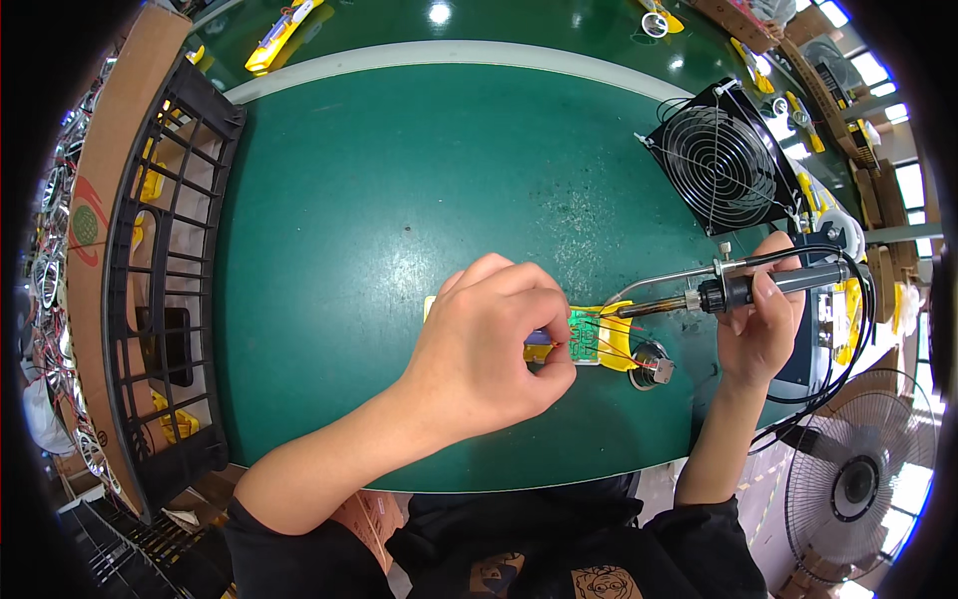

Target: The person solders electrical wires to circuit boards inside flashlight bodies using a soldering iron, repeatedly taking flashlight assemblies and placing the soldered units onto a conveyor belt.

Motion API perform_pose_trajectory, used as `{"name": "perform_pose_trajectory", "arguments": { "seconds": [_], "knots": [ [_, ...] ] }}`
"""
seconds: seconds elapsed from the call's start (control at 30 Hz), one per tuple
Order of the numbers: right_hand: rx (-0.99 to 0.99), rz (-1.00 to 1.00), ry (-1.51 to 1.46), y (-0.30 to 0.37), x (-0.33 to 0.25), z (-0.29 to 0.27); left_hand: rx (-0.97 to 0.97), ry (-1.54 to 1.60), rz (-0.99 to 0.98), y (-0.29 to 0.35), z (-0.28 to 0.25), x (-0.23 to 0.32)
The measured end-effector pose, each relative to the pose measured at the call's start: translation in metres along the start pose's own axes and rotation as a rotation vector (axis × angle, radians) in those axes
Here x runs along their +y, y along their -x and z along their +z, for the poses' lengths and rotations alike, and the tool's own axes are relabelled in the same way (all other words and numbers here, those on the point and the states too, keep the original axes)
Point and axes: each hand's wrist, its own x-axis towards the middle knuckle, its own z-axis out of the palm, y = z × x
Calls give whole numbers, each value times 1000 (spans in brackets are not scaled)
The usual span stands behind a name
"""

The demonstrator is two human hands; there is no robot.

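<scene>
My right hand (763,324) is wrapped round a soldering iron (733,293) with a thin metal feed tube mounted along it. The iron's tip points left, over a green circuit board (585,337) with several thin wires. The board sits in a yellow plastic housing (617,344), partly covered by my left hand (489,339). That hand is closed in a pinch at the board's left edge; what its fingertips grip is hidden. A blue-purple part (538,337) shows between thumb and forefinger. Wires lead from the board to a small round metal-rimmed speaker-like part (652,366) on the right.
A black square fan with a wire guard (720,170) stands at the back right of the green table (329,250). Along the left edge is a black plastic crate (165,290) beside cardboard. Black cables (866,329) loop at right, near a larger fan (856,484).
</scene>
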Motion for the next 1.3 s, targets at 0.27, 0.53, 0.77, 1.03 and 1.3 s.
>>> {"name": "perform_pose_trajectory", "arguments": {
  "seconds": [0.27, 0.53, 0.77, 1.03, 1.3],
  "knots": [
    [17, 10, -41, -1, -1, -1, -17, -8, 97, 0, -5, -1],
    [41, 9, -42, -2, -1, -4, -11, 46, 187, -1, -1, -6],
    [80, 2, -121, -6, 1, -5, -26, -38, 251, -7, -25, 2],
    [171, -79, -170, -10, 8, -7, -576, 41, -680, -15, -102, -20],
    [196, -96, -215, -11, 8, -7, -943, 481, -502, -9, -110, -5]
  ]
}}
